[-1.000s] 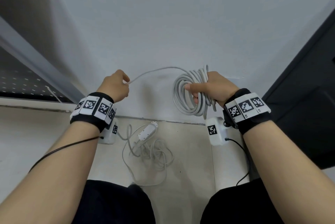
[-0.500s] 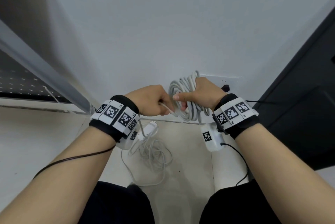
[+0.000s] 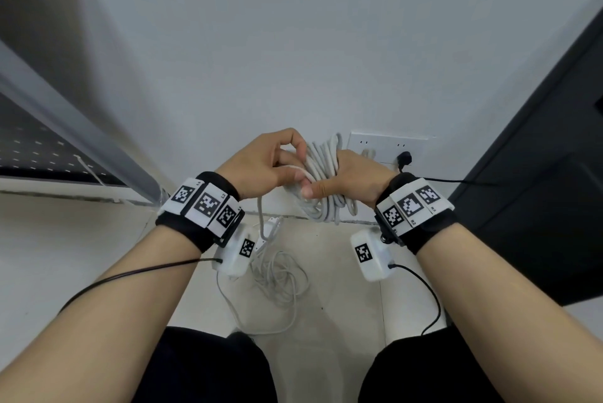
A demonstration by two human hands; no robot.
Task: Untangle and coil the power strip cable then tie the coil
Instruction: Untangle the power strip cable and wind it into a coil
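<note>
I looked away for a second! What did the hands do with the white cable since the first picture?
The left hand, which held a strand stretched out to the side, swung in to the coil and now lays that strand against the loops. The right hand kept gripping the coil, with the thumb across it. The loose cable and the power strip stayed on the floor.

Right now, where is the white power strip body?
The white power strip body lies on the floor at centre, just behind the left wrist, above the loose grey cable.

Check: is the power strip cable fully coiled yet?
No. The right hand holds a coil, but loose cable lies tangled on the floor.
</note>
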